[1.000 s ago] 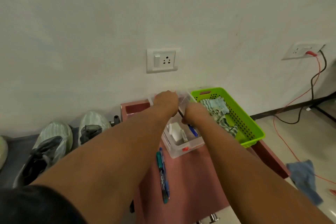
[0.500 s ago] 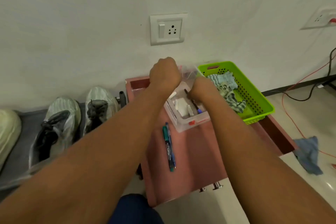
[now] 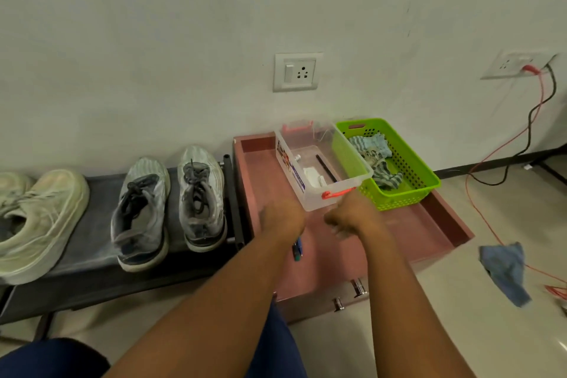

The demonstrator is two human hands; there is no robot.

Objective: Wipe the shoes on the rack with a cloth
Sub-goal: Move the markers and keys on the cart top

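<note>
A: Both hands are hovering over the pink tray [image 3: 435, 224], left hand [image 3: 283, 218] above the pens [image 3: 297, 250], right hand [image 3: 352, 215] just beside the clear box [image 3: 319, 163]. Fingers are blurring, so I cannot tell their grip.

B: Counting three shoes: two grey sneakers [image 3: 168, 202] pairing up on the rack [image 3: 92, 273], one pale sneaker [image 3: 36, 221] beside. Blue cloth [image 3: 503, 270] is lying on the floor; striped cloths [image 3: 376, 156] are sitting in the green basket [image 3: 408, 190].

We see a clear plastic box [image 3: 319, 175] beside a green basket [image 3: 408, 190] in a pink drawer [image 3: 429, 224].
</note>
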